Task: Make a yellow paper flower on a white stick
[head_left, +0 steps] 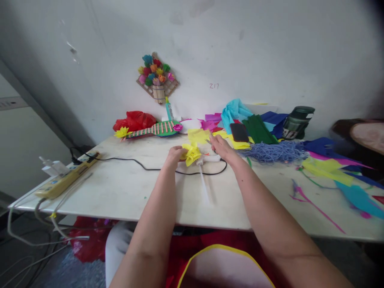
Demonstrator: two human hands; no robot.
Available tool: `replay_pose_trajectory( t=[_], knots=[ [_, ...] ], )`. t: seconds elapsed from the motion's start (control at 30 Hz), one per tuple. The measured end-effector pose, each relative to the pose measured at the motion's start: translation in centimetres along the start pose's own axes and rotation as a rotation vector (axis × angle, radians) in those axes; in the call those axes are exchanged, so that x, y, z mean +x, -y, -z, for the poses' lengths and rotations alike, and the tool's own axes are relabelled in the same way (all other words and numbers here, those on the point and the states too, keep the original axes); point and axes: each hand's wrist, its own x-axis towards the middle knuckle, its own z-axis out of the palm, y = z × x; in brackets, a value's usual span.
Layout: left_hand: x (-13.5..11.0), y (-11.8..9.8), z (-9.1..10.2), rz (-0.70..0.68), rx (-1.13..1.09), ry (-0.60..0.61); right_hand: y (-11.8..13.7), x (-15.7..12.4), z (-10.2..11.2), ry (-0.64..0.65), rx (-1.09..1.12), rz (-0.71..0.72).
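My left hand is closed on the edge of a yellow paper flower, just above the table. Close by on the right, my right hand has its fingers wrapped round what looks like a pair of scissors; only a pointed metal tip shows, and the rest is mostly hidden. Below the hands lies a white glue gun with a long, pale glue stick reaching towards me. A yellow sheet of crepe paper lies behind the flower.
A black cord runs from the glue gun to a power strip at left. Behind stands a green paper-covered instrument model. A phone, crepe paper, blue string and a dark bottle lie right.
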Motion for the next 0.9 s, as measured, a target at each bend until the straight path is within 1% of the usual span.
replay_pose_trajectory(
  t=[0.13, 0.23, 0.3, 0.37, 0.47, 0.5, 0.6, 0.67, 0.73, 0.83, 0.87, 0.9],
  knots=[
    [0.1, -0.1, 0.6, 0.001, -0.038, -0.052, 0.3, -0.2, 0.0, 0.054, -0.069, 0.007],
    [0.5, 0.1, 1.1, -0.001, -0.006, -0.120, -0.2, 0.2, -0.3, 0.041, -0.082, 0.011],
    [0.9, 0.3, 1.4, 0.028, 0.074, -0.166, -0.6, 0.6, -0.6, 0.030, -0.091, 0.024],
    [1.5, 0.8, 1.8, 0.028, 0.158, -0.183, -0.9, 0.9, -0.7, 0.034, -0.116, 0.036],
    [2.3, 1.7, 2.4, -0.013, 0.295, -0.197, -1.0, 0.9, -0.9, 0.041, -0.160, 0.043],
    [2.6, 2.0, 2.5, -0.026, 0.353, -0.217, -1.0, 0.9, -1.0, 0.044, -0.176, 0.049],
    [2.8, 2.4, 2.9, -0.100, 0.488, -0.255, -1.2, 0.8, -1.2, 0.052, -0.225, 0.092],
    [2.5, 2.1, 3.0, -0.145, 0.554, -0.261, -1.4, 0.9, -1.4, 0.053, -0.246, 0.126],
    [2.1, 1.6, 2.9, -0.211, 0.608, -0.309, -1.7, 1.0, -1.6, 0.046, -0.256, 0.165],
    [1.5, 0.9, 2.5, -0.323, 0.580, -0.429, -2.0, 1.1, -1.7, 0.021, -0.251, 0.217],
    [1.4, 0.7, 2.2, -0.392, 0.543, -0.451, -2.0, 1.1, -1.8, 0.014, -0.248, 0.223],
    [1.3, 0.5, 1.9, -0.470, 0.505, -0.436, -1.9, 1.0, -1.8, 0.008, -0.247, 0.226]
  ],
)
